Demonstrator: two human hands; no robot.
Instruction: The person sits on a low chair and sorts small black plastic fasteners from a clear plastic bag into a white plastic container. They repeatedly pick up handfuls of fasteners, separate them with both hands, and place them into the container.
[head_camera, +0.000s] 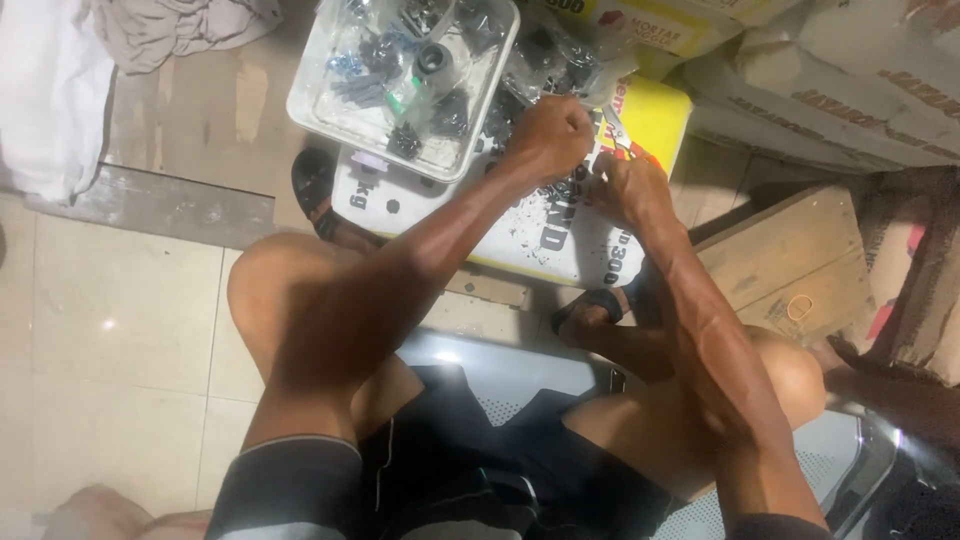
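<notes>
A person is sitting on a chair, leaning forward over a white and yellow sack that is lying flat on the floor and serving as the work surface. Far and left of the hands, a clear plastic tray of small dark parts in bags is resting partly on the sack's far edge.

Both arms are reaching away from the body and meeting over the far right part of the sack. The left hand is clenching into a fist, apparently around a small part that is hidden inside it. The right hand is lying just to the right and slightly nearer, closing on a small metal tool that looks like pliers or snips. The tool's long axis is pointing up and leftward, its tip almost touching the left fist. Small dark bits are lying scattered on the sack beneath the hands.
</notes>
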